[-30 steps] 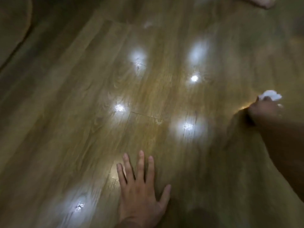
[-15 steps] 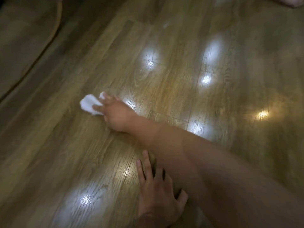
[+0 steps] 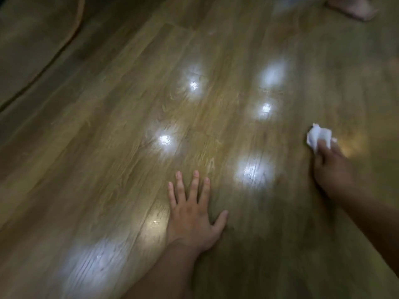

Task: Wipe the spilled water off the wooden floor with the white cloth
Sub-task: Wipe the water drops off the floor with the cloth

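Observation:
The wooden floor point(image 3: 121, 130) fills the view, glossy, with several bright light reflections on its planks; I cannot tell wet patches from glare. My right hand point(image 3: 331, 167) is at the right, pressing a crumpled white cloth point(image 3: 319, 137) onto the floor, fingers closed on it. My left hand point(image 3: 192, 214) lies flat on the floor at the lower middle, palm down, fingers spread, holding nothing.
A curved edge of a darker rug or mat point(image 3: 43, 39) lies at the upper left. Another person's bare foot point(image 3: 354, 6) shows at the top right corner.
My right hand swept the cloth from the right to the far left across the floor and is now back at the right. The left hand stayed planted.

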Demonstrator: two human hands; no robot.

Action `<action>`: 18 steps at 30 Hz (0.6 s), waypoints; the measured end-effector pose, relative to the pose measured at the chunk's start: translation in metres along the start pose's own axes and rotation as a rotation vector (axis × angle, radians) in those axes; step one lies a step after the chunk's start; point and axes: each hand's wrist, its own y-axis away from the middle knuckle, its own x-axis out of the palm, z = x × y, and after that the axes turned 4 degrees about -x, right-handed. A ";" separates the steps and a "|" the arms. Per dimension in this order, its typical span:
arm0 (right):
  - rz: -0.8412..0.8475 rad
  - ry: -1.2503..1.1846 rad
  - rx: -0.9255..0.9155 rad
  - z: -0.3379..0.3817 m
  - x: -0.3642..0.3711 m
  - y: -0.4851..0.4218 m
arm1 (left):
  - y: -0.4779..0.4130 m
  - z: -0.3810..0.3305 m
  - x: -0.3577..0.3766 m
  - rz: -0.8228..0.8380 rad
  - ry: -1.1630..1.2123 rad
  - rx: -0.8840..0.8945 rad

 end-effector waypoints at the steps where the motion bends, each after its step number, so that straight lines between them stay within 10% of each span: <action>1: -0.006 0.009 -0.071 -0.004 -0.001 0.028 | 0.000 0.000 -0.001 0.012 -0.021 -0.004; 10: 0.380 0.069 -1.439 0.001 -0.018 0.219 | 0.001 0.002 0.004 -0.041 -0.020 -0.023; 18: 0.112 0.193 0.017 -0.105 -0.028 0.036 | 0.003 0.001 0.002 -0.077 -0.010 -0.022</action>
